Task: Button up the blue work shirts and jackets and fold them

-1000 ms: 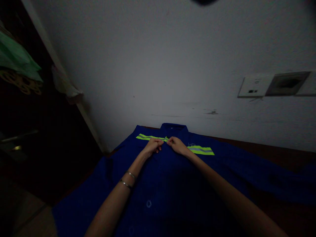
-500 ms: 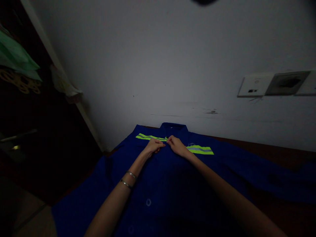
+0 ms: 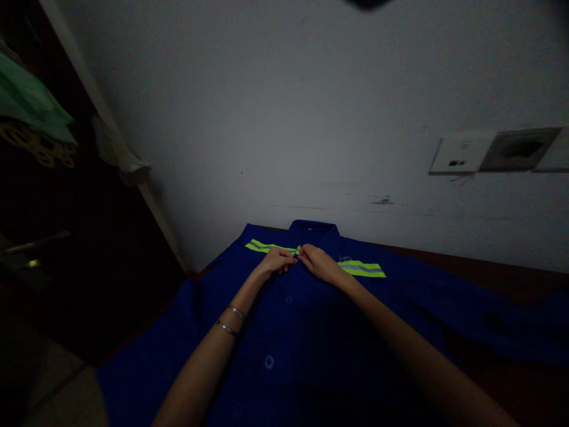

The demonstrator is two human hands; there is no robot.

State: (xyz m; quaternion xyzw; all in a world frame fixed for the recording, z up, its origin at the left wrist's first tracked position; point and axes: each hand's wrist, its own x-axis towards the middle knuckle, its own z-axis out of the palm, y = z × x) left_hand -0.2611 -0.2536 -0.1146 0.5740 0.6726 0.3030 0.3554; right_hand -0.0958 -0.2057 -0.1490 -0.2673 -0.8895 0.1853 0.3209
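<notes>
A blue work jacket (image 3: 306,332) lies spread out face up, its collar (image 3: 313,228) toward the wall. Yellow-green reflective strips with a grey middle band cross its chest, a left strip (image 3: 262,245) and a right strip (image 3: 362,268). At the front opening, just below the collar, my left hand (image 3: 276,261) pinches the jacket's edge. Close beside it my right hand (image 3: 316,262) also pinches the cloth there, fingertips nearly meeting the left ones. What exactly sits between the fingertips is too small and dark to see. A round button (image 3: 269,362) shows lower on the front.
A pale wall (image 3: 267,118) rises right behind the jacket, with socket plates (image 3: 462,155) at the right. To the left stands a dark door (image 3: 111,255) with a handle (image 3: 35,243); green cloth (image 3: 33,95) hangs there. A dark red-brown surface (image 3: 498,281) shows under the jacket.
My right hand has shifted slightly left and closer to my left hand at the jacket's front. Another button below the hands now shows faintly. The jacket lies about as before.
</notes>
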